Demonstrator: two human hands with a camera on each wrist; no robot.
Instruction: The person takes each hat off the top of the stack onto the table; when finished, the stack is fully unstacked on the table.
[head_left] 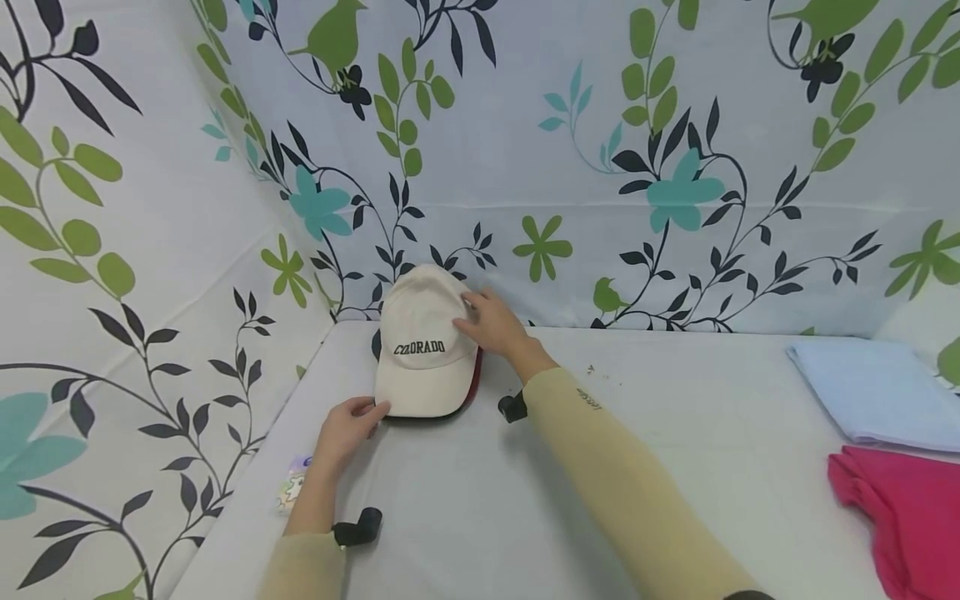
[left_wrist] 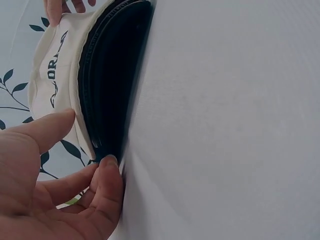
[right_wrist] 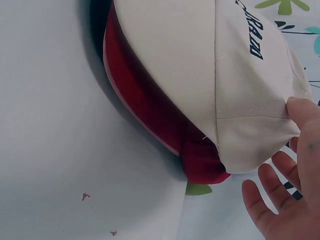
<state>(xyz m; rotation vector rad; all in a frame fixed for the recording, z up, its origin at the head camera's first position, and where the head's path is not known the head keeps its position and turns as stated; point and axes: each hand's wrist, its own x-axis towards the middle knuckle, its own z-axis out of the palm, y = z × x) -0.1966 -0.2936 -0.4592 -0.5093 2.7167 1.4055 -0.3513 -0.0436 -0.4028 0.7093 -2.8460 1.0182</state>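
Note:
A cream baseball cap [head_left: 423, 387] lettered COLORADO leans at the back of the table on top of other caps. Beneath it show a red cap [right_wrist: 137, 105] and a dark brim [left_wrist: 112, 75]. My left hand [head_left: 351, 429] holds the left corner of the brims, thumb on the cream brim and fingertips at the dark brim's lower corner. On the other side my right hand [head_left: 495, 323] rests its thumb against the cream crown, with the other fingers spread loosely beside it, as the right wrist view shows.
A folded light blue cloth [head_left: 877, 392] and a pink-red garment [head_left: 900, 517] lie at the table's right. Near my left forearm is a small colourful packet [head_left: 291, 487]. A leaf-patterned cloth [head_left: 487, 125] hangs right behind the caps.

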